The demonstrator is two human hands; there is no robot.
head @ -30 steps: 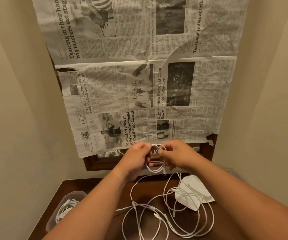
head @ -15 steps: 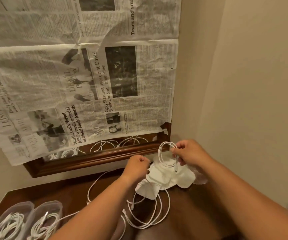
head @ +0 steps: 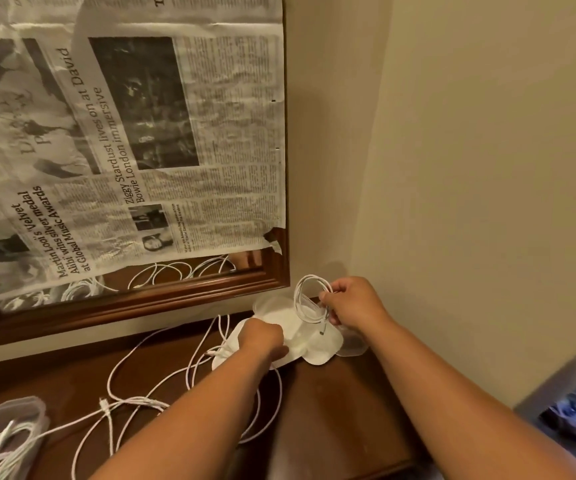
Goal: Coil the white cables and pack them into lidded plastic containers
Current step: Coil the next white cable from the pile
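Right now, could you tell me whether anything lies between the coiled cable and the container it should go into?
Yes: white lids lie over the clear container beneath the coiled cable that the right hand pinches, and the left hand rests on those lids. Only the container's edge shows.

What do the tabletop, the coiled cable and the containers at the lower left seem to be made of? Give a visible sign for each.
Tabletop: probably varnished wood, dark brown with a sheen. Coiled cable, held in the right hand: white, smooth plastic-looking sheath, flexible enough to loop. Containers: clear, slightly frosted plastic; cables show through the walls.
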